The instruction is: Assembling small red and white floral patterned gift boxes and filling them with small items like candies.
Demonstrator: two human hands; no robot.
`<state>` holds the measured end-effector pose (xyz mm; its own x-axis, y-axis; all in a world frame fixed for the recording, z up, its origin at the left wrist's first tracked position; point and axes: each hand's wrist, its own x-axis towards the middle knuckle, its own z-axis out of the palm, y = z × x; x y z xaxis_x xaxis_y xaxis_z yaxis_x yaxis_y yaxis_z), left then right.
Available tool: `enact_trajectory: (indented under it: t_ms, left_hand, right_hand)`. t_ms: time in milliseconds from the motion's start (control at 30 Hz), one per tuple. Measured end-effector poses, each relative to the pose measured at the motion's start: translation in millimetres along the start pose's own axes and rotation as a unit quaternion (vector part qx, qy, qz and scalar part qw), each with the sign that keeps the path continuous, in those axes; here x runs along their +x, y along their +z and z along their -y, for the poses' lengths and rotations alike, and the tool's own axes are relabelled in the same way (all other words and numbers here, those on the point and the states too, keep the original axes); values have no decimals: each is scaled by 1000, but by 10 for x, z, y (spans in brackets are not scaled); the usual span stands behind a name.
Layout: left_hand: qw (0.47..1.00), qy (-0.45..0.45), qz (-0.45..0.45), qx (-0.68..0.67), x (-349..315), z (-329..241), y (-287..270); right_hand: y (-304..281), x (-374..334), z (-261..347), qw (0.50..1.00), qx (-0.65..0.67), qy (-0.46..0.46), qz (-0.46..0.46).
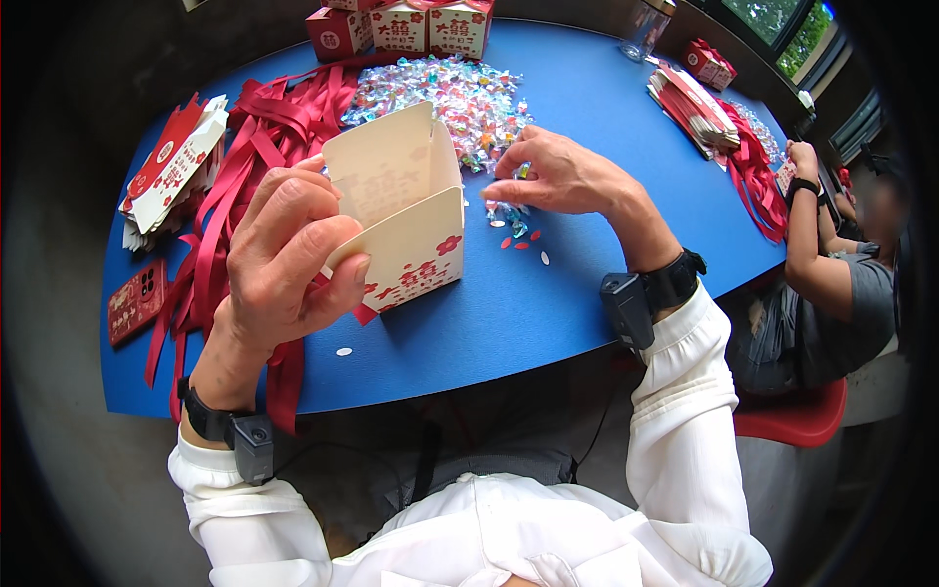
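Observation:
My left hand (289, 240) grips the left edge of an open cream gift box (416, 264) printed with red flowers and lettering. The box stands tilted over the table, its flaps up; its bottom inside is hidden. To the right of it, my right hand (558, 176) has its fingers curled round a wrapped candy (525, 171) with a greenish-yellow glint. Just beyond that hand spreads a large pile of shiny wrapped candies (430, 88). A few loose ones lie under its fingers, beside small red and white oval pieces (521, 241).
Red ribbons (259, 157) lie left of the box, near flat folded cartons (176, 171) and a red phone (138, 301). Finished boxes (401, 27) stand at the back of the blue table (587, 303). A jar (646, 29) and more cartons (694, 112) are far right, where another person (831, 274) sits.

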<state>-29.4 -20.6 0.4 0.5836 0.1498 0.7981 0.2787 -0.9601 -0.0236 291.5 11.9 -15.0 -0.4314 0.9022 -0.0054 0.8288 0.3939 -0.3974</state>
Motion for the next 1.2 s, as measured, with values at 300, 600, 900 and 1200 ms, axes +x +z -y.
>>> enact_trajectory:
  t_ms: [300, 600, 900, 1200]
  left_hand:
    - [1000, -2, 0, -1, 8, -8, 3]
    - [1000, 2, 0, -4, 14, -7, 13]
    - [1000, 5, -2, -2, 29, -22, 3]
    - [1000, 12, -5, -23, 27, -36, -2]
  right_hand:
    - [146, -47, 88, 999, -40, 6, -15]
    - [231, -77, 61, 999, -15, -21, -38]
    - [153, -30, 86, 999, -23, -29, -22]
    - [-416, -114, 52, 970, 233, -7, -76]
